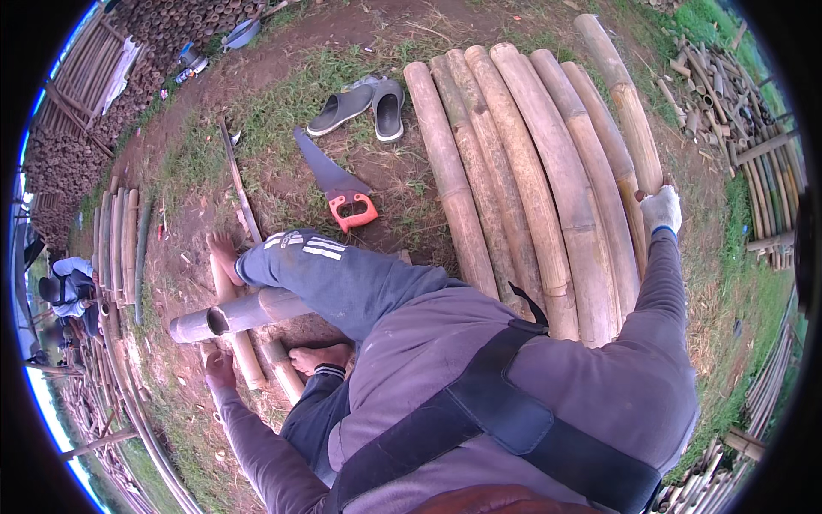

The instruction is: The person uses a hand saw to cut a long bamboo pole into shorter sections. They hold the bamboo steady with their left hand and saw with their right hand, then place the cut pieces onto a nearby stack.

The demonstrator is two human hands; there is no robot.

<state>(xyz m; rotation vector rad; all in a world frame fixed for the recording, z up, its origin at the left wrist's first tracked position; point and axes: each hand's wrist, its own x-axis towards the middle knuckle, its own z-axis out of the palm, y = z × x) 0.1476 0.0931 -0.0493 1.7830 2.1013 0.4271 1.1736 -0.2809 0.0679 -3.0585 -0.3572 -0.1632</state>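
Note:
My right hand [662, 211], in a white glove, grips the near end of a bamboo pole [625, 98] at the right of a row of thick bamboo poles [522, 171] on the ground. Bare, my left hand [220, 370] is low beside a short bamboo support [243, 347]; its fingers are too small to read. Just above that hand, a dark bamboo piece [244, 314] lies across short supports, under my bent leg. A notch or open end shows in its upper side.
A handsaw [342, 184] with an orange handle lies on the grass ahead, near grey clogs [360, 110]. Left of it is a long thin strip [238, 180]. Another person [73, 291] sits at far left by bamboo poles [120, 244]. Cut bamboo [715, 94] is heaped at far right.

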